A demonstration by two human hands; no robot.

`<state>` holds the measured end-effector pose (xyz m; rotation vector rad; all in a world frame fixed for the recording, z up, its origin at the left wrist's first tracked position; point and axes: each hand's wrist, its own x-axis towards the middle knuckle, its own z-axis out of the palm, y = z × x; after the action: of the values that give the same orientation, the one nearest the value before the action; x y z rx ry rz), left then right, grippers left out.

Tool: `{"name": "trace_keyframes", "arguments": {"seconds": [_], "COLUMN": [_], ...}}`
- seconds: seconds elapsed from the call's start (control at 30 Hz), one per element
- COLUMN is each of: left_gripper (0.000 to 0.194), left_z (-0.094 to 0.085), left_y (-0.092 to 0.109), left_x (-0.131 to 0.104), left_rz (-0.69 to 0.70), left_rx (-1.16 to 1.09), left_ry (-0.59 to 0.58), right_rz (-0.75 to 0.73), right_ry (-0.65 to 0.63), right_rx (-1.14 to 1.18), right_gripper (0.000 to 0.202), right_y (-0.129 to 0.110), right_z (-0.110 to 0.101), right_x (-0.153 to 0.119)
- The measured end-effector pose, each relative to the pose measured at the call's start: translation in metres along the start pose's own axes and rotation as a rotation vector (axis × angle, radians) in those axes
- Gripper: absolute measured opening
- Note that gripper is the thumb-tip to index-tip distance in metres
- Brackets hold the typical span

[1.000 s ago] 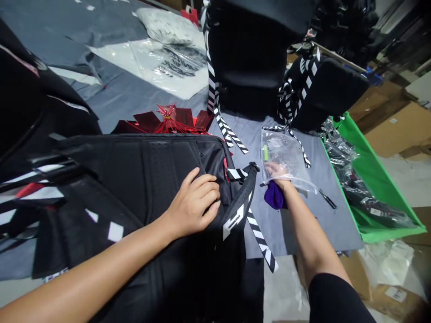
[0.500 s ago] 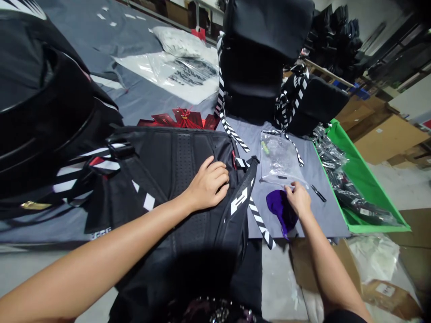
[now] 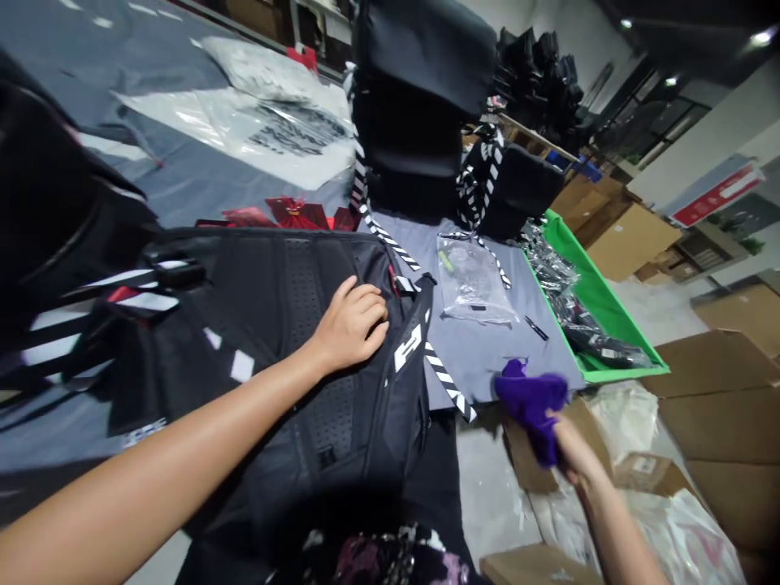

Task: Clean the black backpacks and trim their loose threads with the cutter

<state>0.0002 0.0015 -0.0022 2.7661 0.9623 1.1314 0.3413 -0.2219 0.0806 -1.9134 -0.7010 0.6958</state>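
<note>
A black backpack [image 3: 256, 276] lies on the table before me, its padded back panel facing up. Flat on that panel, near its right edge, rests my left hand [image 3: 352, 327], fingers loosely bent and slightly apart with nothing in them. Beside it runs a shoulder strap [image 3: 409, 345] with a white logo and a black-and-white striped webbing end. Off the table's front edge at the right, my right hand [image 3: 573, 447] grips a purple cloth [image 3: 530, 398], which hangs crumpled and somewhat blurred.
A clear plastic bag [image 3: 475, 280] and a small black pen-like tool [image 3: 536, 327] lie on the grey tabletop. A green bin [image 3: 609, 313] holds bagged items. Black backpacks [image 3: 420, 106] stand behind, with red tags [image 3: 296, 213] nearby. Cardboard boxes [image 3: 719, 390] occupy the floor at right.
My right hand has picked the purple cloth up off the table and carried it toward me, past the front edge. My left hand stays on the backpack. The view has turned rightward.
</note>
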Motion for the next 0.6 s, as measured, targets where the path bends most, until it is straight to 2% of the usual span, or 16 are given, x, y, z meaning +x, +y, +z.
{"name": "trace_keyframes", "arguments": {"seconds": [0.03, 0.07, 0.13, 0.2, 0.27, 0.3, 0.37, 0.43, 0.53, 0.6], "left_gripper": [0.010, 0.010, 0.010, 0.011, 0.011, 0.011, 0.011, 0.012, 0.015, 0.020], "left_z": [-0.001, -0.002, -0.006, -0.012, -0.019, -0.022, -0.026, -0.026, -0.019, -0.015], "left_y": [0.000, 0.001, 0.001, 0.002, 0.004, 0.005, 0.007, 0.007, 0.002, -0.002], "left_x": [0.001, 0.001, 0.002, 0.002, 0.001, 0.000, -0.002, -0.004, -0.005, -0.006], "left_rz": [-0.009, -0.019, -0.030, -0.023, -0.001, 0.011, 0.027, 0.025, 0.010, 0.003], "left_rx": [-0.011, -0.024, -0.049, -0.069, -0.081, -0.085, -0.085, -0.084, -0.080, -0.074], "left_ry": [-0.010, -0.018, -0.026, -0.039, -0.067, -0.077, -0.081, -0.067, -0.053, -0.053], "right_rz": [0.131, 0.239, 0.308, 0.183, 0.046, -0.019, -0.182, -0.383, -0.683, -0.947], "right_ry": [-0.051, -0.046, 0.059, 0.135, 0.093, 0.053, -0.037, -0.114, -0.182, -0.245], "right_rx": [0.025, 0.079, 0.234, 0.368, 0.440, 0.454, 0.432, 0.312, 0.013, -0.232], "right_gripper": [0.029, 0.029, 0.033, 0.034, 0.035, 0.036, 0.039, 0.043, 0.052, 0.045], "right_y": [0.016, 0.028, 0.036, 0.025, 0.003, -0.009, -0.030, -0.042, -0.042, -0.032], "right_z": [0.002, 0.001, -0.004, -0.006, 0.006, 0.019, 0.062, 0.121, 0.210, 0.247], "right_x": [-0.008, -0.013, -0.013, -0.008, -0.008, -0.011, -0.021, -0.028, -0.024, -0.015]}}
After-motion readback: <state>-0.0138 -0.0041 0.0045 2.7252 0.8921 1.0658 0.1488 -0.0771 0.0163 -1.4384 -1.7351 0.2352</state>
